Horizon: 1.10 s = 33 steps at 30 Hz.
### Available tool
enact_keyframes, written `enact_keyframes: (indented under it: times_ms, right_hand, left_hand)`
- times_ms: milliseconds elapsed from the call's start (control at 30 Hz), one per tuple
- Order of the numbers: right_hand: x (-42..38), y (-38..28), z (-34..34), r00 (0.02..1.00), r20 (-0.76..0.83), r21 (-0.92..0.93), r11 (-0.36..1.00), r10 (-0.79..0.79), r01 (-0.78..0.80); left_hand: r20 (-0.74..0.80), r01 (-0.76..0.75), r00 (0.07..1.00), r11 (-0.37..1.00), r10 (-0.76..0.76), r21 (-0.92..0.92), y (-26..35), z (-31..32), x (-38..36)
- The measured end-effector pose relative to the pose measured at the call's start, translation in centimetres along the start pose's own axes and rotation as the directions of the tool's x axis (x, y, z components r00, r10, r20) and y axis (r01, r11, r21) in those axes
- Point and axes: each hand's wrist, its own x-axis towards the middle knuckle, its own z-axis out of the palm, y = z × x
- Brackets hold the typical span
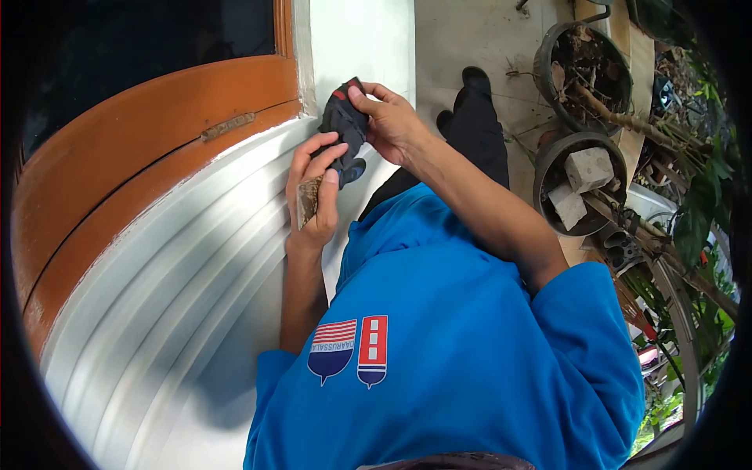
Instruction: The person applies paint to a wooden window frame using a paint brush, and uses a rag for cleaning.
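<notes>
A crumpled black glove-like cloth (345,125) with red patches and a bluish spot is held up between my two hands. My right hand (394,124) pinches its upper end, thumb against fingers. Around its lower left side curl the fingers of my left hand (315,184). A brown, rough-faced flat piece (308,204), perhaps worn sandpaper, is tucked in the palm of that same hand. The cloth's exact shape is hidden by folds and fingers.
To the left are an orange-brown wooden frame (157,102) with dark glass and a white ridged ledge (196,235). A pot with pale blocks (589,169) and another pot (542,63) stand on the right, beside branches and plants (693,219). Pale tiles (478,35) cover the floor.
</notes>
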Motion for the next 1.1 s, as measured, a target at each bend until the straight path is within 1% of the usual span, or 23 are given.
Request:
enact_keyframes:
  times_ms: [67,100,200,233,333,367,400,433,467,500,567,600,633,667,700,733,800,833,933,967,1000,1067,1100]
  right_hand:
    - [0.0,0.6,0.6,0.999,0.015,0.071,0.997,0.032,-0.033]
    - [-0.4,1.0,0.7,0.997,0.048,0.046,0.997,0.063,-0.066]
    - [-1.7,3.0,0.0,0.984,0.167,-0.079,0.996,0.064,-0.052]
    - [-2.3,3.0,0.1,0.974,0.204,-0.054,0.995,0.098,-0.088]
    - [-1.1,4.2,-0.5,0.987,0.157,0.025,1.000,-0.019,0.015]
    - [-0.2,4.0,-0.8,0.990,0.129,0.010,0.998,-0.060,0.059]
    - [0.5,3.9,-0.8,0.981,0.106,-0.054,0.984,-0.161,0.167]
    - [1.1,3.3,-0.7,0.959,0.110,-0.243,0.929,-0.260,0.280]
    - [1.5,2.7,-0.4,0.926,0.133,-0.421,0.825,-0.354,0.376]
    - [2.0,2.3,-0.1,0.871,0.156,-0.548,0.692,-0.466,0.469]
    - [3.1,2.1,1.0,0.723,0.250,-0.747,0.347,-0.644,0.567]
    - [3.8,1.9,1.4,0.706,0.273,-0.769,0.293,-0.653,0.568]
    - [4.5,1.8,2.0,0.689,0.296,-0.788,0.239,-0.661,0.567]
    - [5.3,1.7,2.4,0.673,0.319,-0.805,0.183,-0.667,0.564]
    - [6.2,1.5,3.1,0.635,0.355,-0.824,0.092,-0.686,0.559]
    - [6.7,1.5,3.6,0.658,0.358,-0.861,0.039,-0.663,0.507]
    - [7.8,1.3,4.6,0.704,0.358,-0.914,-0.076,-0.613,0.398]
    - [8.4,1.7,4.9,0.704,0.370,-0.919,-0.126,-0.606,0.375]
    - [7.4,3.0,5.4,0.760,0.353,-0.933,-0.143,-0.546,0.331]
    - [7.1,4.1,4.8,0.756,0.352,-0.931,-0.123,-0.551,0.344]
    - [5.9,4.1,4.8,0.799,0.325,-0.941,-0.088,-0.506,0.327]
    - [5.5,4.0,4.8,0.808,0.317,-0.940,-0.050,-0.496,0.338]
    - [5.7,3.7,5.0,0.800,0.314,-0.942,-0.060,-0.512,0.331]
  left_hand:
    - [-0.082,0.031,0.996,0.999,-0.032,-0.010,-0.2,-0.1,0.0]
    - [-0.076,0.006,0.997,0.998,-0.002,0.057,-0.6,-0.3,-0.1]
    - [-0.044,-0.032,0.999,0.999,0.032,-0.017,-0.2,-0.3,0.0]
    - [-0.004,-0.060,0.998,0.998,0.060,0.003,-0.6,-0.3,-0.3]
    - [0.028,-0.184,0.982,0.982,0.186,-0.038,-1.0,-0.1,0.1]
    - [0.092,-0.199,0.977,0.976,0.191,0.093,-0.3,-0.7,0.2]
    - [0.106,-0.197,0.977,0.976,0.187,0.093,0.2,-1.1,0.3]
    - [0.119,-0.195,0.976,0.976,0.184,0.094,0.6,-1.5,0.4]
    - [0.134,-0.195,0.974,0.976,0.181,0.096,0.7,-1.8,0.5]
    - [0.099,-0.247,0.966,0.966,0.239,0.077,0.6,-1.7,0.5]
    - [0.143,-0.225,0.962,0.972,0.232,-0.060,0.3,-2.2,0.2]
    - [0.164,-0.212,0.959,0.969,0.231,-0.129,0.2,-2.3,0.1]
    - [0.134,-0.293,0.945,0.954,0.299,-0.065,0.2,-2.2,0.5]
    - [0.141,-0.248,0.955,0.964,0.260,-0.093,0.2,-2.3,0.5]
    - [0.145,-0.205,0.964,0.972,0.221,-0.119,0.2,-2.4,0.4]
    - [0.152,-0.157,0.972,0.977,0.178,-0.144,0.2,-2.5,0.3]
    - [0.157,-0.138,0.973,0.974,0.166,-0.177,0.2,-2.4,0.3]
    - [0.160,-0.123,0.975,0.973,0.156,-0.195,0.3,-2.3,0.2]
    - [0.145,-0.132,0.976,0.968,0.165,-0.212,0.2,-2.3,0.4]
    - [0.141,-0.133,0.976,0.969,0.164,-0.210,0.1,-2.3,0.6]
    - [0.139,-0.131,0.977,0.969,0.162,-0.209,0.0,-2.3,0.6]
    - [0.139,-0.122,0.978,0.971,0.153,-0.208,0.0,-2.3,0.7]
    - [0.140,-0.114,0.980,0.972,0.144,-0.205,0.2,-2.4,0.7]
